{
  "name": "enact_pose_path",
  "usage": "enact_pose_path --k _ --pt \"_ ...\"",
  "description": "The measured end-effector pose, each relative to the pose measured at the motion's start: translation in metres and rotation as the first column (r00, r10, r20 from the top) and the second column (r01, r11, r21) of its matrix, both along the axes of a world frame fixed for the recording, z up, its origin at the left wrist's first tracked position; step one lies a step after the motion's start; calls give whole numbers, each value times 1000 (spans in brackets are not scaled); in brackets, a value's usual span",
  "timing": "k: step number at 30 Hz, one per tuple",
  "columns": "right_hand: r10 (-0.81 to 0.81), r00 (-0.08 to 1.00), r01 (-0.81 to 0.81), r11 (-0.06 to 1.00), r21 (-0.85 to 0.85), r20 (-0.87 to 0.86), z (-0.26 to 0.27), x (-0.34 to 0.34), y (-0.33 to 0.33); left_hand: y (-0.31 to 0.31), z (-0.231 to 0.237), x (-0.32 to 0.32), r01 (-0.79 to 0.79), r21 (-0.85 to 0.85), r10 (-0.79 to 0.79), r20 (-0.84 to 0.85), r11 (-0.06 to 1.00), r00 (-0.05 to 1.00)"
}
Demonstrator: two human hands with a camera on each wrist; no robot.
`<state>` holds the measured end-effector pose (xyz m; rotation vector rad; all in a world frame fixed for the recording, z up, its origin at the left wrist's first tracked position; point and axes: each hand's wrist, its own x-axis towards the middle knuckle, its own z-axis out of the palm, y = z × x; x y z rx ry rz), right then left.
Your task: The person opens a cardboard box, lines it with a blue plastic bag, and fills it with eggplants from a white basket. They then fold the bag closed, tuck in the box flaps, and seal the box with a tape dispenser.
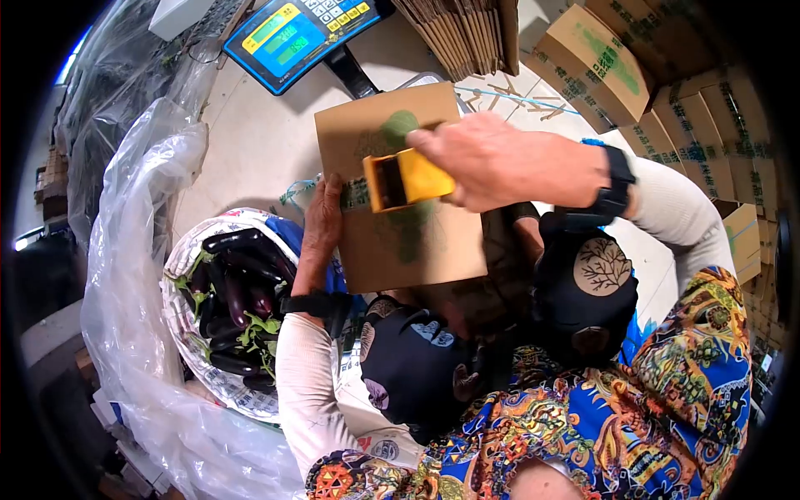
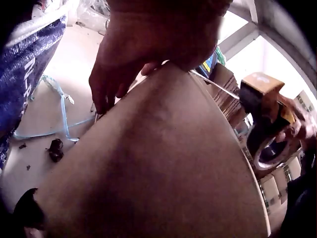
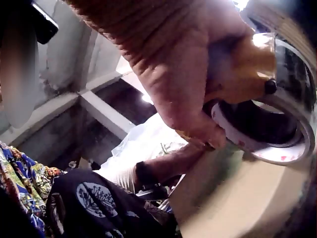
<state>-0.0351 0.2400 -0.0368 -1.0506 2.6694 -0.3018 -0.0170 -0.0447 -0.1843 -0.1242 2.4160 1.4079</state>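
A brown cardboard box (image 1: 379, 250) with green print stands upright before me. My left hand (image 1: 323, 217) holds its left side, the thumb lying at the top edge. In the left wrist view that hand's fingers (image 2: 101, 91) bend down over the box edge. My right hand (image 1: 500, 162) grips a yellow tape dispenser (image 1: 427, 177) above the middle of the box top. In the right wrist view its tape roll (image 3: 267, 151) faces the camera, close over the cardboard. Printed tape (image 1: 356, 193) shows on the box top, just left of the dispenser.
A bag of eggplants (image 1: 242, 312) stands at the left beside crumpled plastic sheeting (image 1: 133, 275). Beyond the box is a scale display (image 1: 292, 42), with folded cardboard (image 1: 454, 37) to its right. Taped boxes (image 1: 596, 62) are stacked at the far right.
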Motion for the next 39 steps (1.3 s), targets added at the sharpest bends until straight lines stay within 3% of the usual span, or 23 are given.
enact_pose_path --k 2,10,12,13,19,24,28,32,36,39 --pt "-54 994 45 994 96 98 24 2 26 6 7 2 -22 28 22 0 999 1000" --pt "-78 996 80 996 -36 45 -9 26 116 -4 -10 1 -37 94 38 -16 995 999" --pt "-110 987 112 994 -11 120 -12 30 121 -6 -9 0 -35 23 36 -14 999 999" --pt "-102 993 104 993 -49 52 -16 29 122 -1 -4 3 -71 56 73 -42 996 996" --pt "-119 987 127 990 -69 105 -28 26 125 4 11 7 -88 196 86 22 977 996" --pt "-149 977 155 988 -27 154 -23 29 124 5 20 10 -74 164 70 30 984 997" --pt "-133 990 136 989 -60 54 -10 31 122 3 13 9 -63 230 58 30 971 998" --pt "-133 986 139 989 -59 105 -19 27 121 5 26 12 -57 162 52 35 985 998" --pt "-145 977 159 984 -81 153 -23 30 122 -8 -3 9 -74 257 53 87 964 995" --pt "-160 969 176 982 -71 186 -18 32 120 -4 9 10 -104 310 69 124 945 990"
